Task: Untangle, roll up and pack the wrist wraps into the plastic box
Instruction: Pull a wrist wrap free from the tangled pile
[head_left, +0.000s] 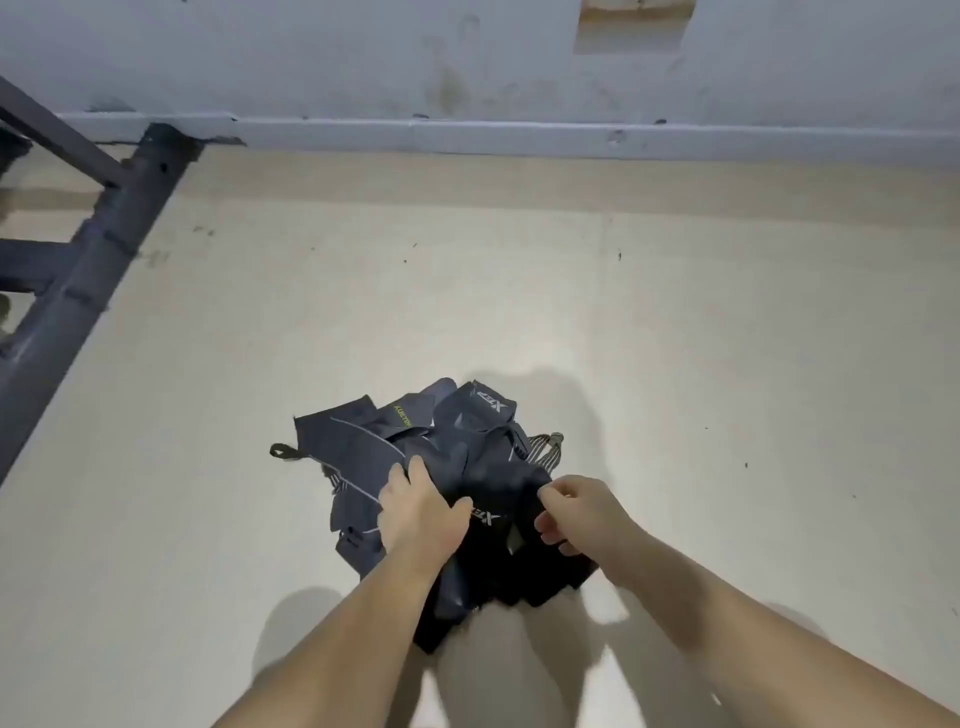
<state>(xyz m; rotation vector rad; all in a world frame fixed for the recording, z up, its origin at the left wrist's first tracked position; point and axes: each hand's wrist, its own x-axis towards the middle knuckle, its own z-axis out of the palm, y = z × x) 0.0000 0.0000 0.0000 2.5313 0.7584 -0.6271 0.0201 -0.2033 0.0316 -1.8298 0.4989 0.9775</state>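
A tangled heap of dark wrist wraps (457, 447) with white lettering and grey stripes lies on the pale floor, low in the middle of the head view. My left hand (421, 512) rests on the heap's left side, fingers curled into the fabric. My right hand (576, 514) pinches a dark wrap at the heap's right edge. A small thumb loop (283, 451) sticks out to the left, and a striped elastic end (545, 449) to the right. No plastic box is in view.
A dark metal frame (88, 254) runs diagonally along the left side. A pale wall with a baseboard (519, 132) closes off the far side. Bare pale floor (519, 291) spreads between the heap and the wall.
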